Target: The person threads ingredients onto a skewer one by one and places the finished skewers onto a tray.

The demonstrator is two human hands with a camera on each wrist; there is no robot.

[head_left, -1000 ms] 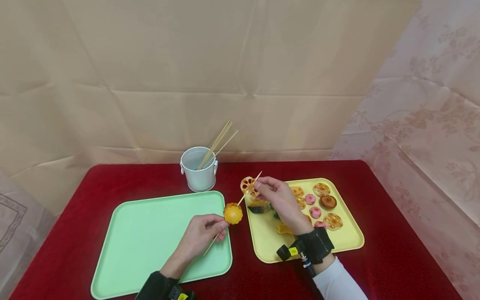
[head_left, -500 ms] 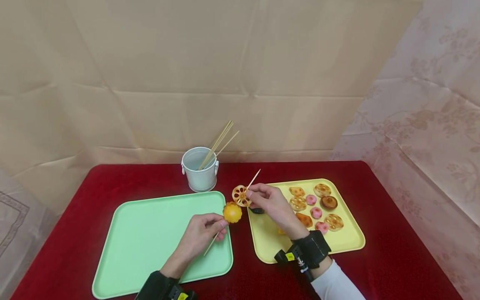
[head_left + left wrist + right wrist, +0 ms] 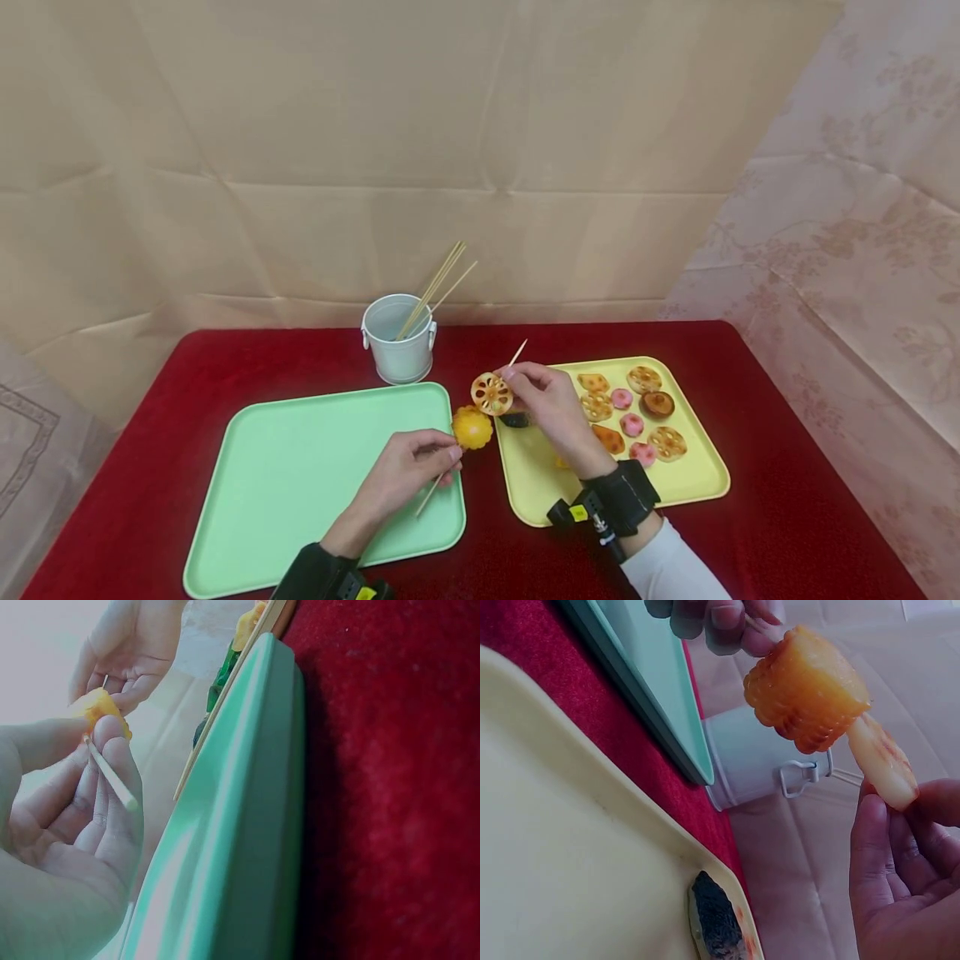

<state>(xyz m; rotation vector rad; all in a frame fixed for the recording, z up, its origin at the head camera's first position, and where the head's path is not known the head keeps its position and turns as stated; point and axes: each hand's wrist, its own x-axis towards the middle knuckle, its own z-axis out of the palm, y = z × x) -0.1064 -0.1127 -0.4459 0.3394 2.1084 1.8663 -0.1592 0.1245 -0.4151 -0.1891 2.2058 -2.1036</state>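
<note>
Two pieces on one thin, pale wooden skewer (image 3: 429,496), held between the right edge of the smooth mint-green tray (image 3: 322,475) and the left edge of the pale-yellow tray (image 3: 536,492). A second ago bare stick showed between them; now the round, pale, browned, many-holed lotus-root slice (image 3: 492,393) sits close up to the knobbly yellow corn piece (image 3: 472,427). My left hand (image 3: 412,471) pinches the skewer just below the corn; my right hand (image 3: 555,408) grips the slice by its rim. Skewer point shows past it. Red cloth (image 3: 525,567) looks plush. Marks on yellow wrist tag (image 3: 578,512) too small to read.
</note>
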